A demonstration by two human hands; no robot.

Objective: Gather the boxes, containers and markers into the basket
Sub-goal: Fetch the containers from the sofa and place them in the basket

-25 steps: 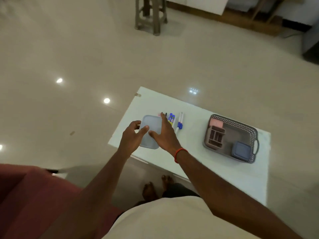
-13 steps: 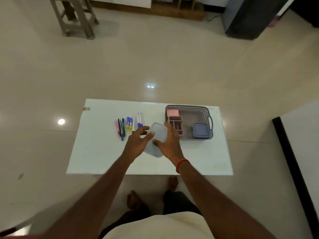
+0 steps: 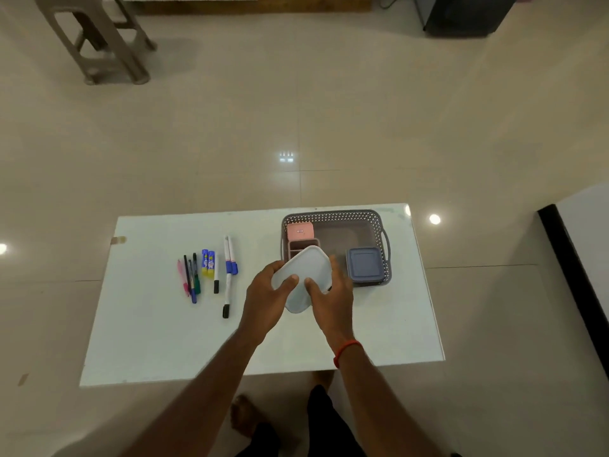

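With my left hand [image 3: 267, 293] and right hand [image 3: 333, 291] both clasped on the pale container [image 3: 306, 267], over the near-left corner of the basket [image 3: 333, 214] toward the desk's [image 3: 148, 341] far right edge, I fear it catches the rim or the divided box [image 3: 296, 247] and tips.

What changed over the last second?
The left hand and right hand carried the pale container rightward, from beside the markers to the near-left corner of the basket, still gripping it. The markers stayed on the table, the pink box and blue container in the basket.
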